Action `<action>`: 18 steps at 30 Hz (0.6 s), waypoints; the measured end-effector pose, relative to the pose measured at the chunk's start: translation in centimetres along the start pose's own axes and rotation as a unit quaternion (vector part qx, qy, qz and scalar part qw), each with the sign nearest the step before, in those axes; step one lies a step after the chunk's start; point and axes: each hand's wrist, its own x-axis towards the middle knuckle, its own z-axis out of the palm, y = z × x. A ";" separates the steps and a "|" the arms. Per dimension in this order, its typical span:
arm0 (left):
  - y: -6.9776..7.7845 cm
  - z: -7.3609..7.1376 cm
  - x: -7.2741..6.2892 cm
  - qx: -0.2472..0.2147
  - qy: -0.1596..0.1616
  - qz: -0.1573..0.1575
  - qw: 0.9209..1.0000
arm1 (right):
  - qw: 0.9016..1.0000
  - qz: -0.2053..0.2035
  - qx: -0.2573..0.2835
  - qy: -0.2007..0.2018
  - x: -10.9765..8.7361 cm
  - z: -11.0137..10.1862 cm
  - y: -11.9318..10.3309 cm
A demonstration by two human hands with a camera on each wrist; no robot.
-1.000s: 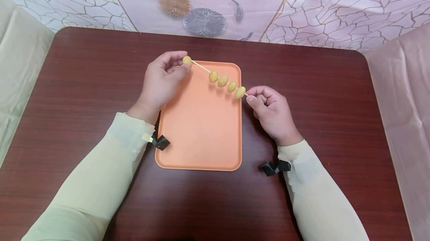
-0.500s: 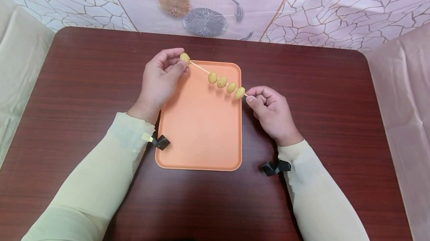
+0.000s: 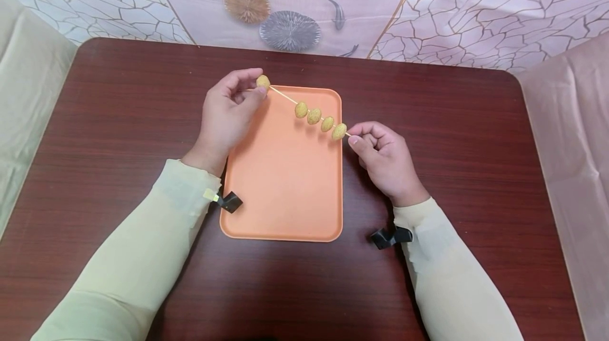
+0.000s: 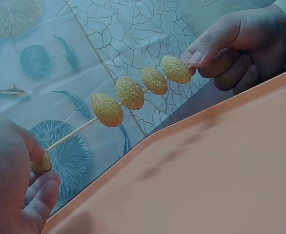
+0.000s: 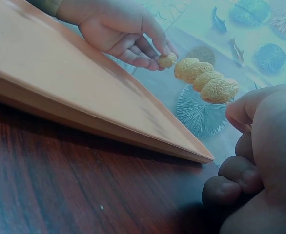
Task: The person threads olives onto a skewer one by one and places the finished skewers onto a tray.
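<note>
A thin wooden skewer (image 3: 283, 94) slants over the far part of an orange tray (image 3: 285, 187). Several yellow, wrinkled, egg-shaped pieces (image 3: 314, 116) are threaded along its right half. At the far left end, a similar yellow piece (image 3: 263, 82) meets the skewer tip, pinched between the thumb and fingers of my left hand (image 3: 225, 113). A bare stretch of stick separates it from the others. My right hand (image 3: 387, 161) pinches the short right end of the skewer, close beside the last piece. In the left wrist view, the wrinkled pieces (image 4: 130, 92) hang above the tray's edge.
The tray lies on a dark reddish-brown wooden table (image 3: 476, 172). Patterned cloth (image 3: 309, 2) hangs behind the table, with pale cloth at both sides. Black wrist mounts (image 3: 230, 202) sit on both sleeves, the left one over the tray's edge.
My left hand has shifted slightly up and left with the piece it pinches, then a touch back right. The threaded pieces have moved marginally left. My right hand stays in place.
</note>
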 end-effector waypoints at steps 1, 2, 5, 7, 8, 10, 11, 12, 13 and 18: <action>0.0 0.0 0.0 0.003 0.002 0.003 1.000 | 1.000 0.001 -0.001 0.000 0.0 0.0 0.0; 0.0 0.0 0.0 0.006 0.005 0.003 1.000 | 1.000 0.001 -0.003 0.000 0.0 0.0 0.0; 0.1 0.1 -0.1 0.005 0.017 0.000 1.000 | 1.000 0.002 -0.009 -0.003 0.0 0.0 -0.1; 0.2 0.1 -0.1 0.008 0.023 -0.003 1.000 | 1.000 0.001 -0.015 -0.005 0.0 -0.1 -0.1; 0.2 0.1 -0.2 0.011 0.025 -0.003 1.000 | 1.000 0.000 -0.018 -0.006 0.0 -0.1 -0.1; 0.2 0.2 -0.2 0.019 0.024 0.004 1.000 | 1.000 -0.001 -0.023 -0.007 0.0 -0.1 -0.1; 0.2 0.2 -0.2 0.026 0.024 0.008 0.999 | 1.000 -0.001 -0.025 -0.007 0.0 -0.1 -0.1; 0.2 0.2 -0.3 0.032 0.023 0.013 0.999 | 1.000 -0.002 -0.027 -0.007 0.0 -0.1 0.0; 0.2 0.2 -0.3 0.038 0.022 0.018 0.999 | 1.000 -0.002 -0.027 -0.007 0.0 -0.1 0.0; 0.3 0.3 -0.4 0.066 0.023 0.023 0.997 | 1.000 -0.002 -0.025 -0.009 0.1 -0.1 0.0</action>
